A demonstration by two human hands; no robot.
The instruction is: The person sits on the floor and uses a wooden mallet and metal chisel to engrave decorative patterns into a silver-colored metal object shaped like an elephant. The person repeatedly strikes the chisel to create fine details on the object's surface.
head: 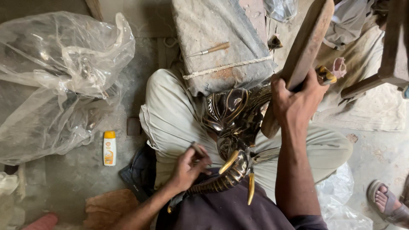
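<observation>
A dark metal elephant-head figure [232,123] with golden tusks lies across my lap, its trunk curling toward my waist. My left hand [187,168] pinches a small metal chisel [198,150], its tip held beside the figure's trunk. My right hand [294,100] grips a long wooden mallet [304,47], raised up and to the right above the figure. The top of the figure leans against a grey padded block [217,38] bound with a rope.
A second small tool with a wooden handle [208,50] lies on the block. A large clear plastic bag [59,81] fills the left floor; a white-and-orange tube [109,148] lies beside it. Another person's sandalled foot [385,202] shows at bottom right. Wooden furniture legs [394,42] stand at upper right.
</observation>
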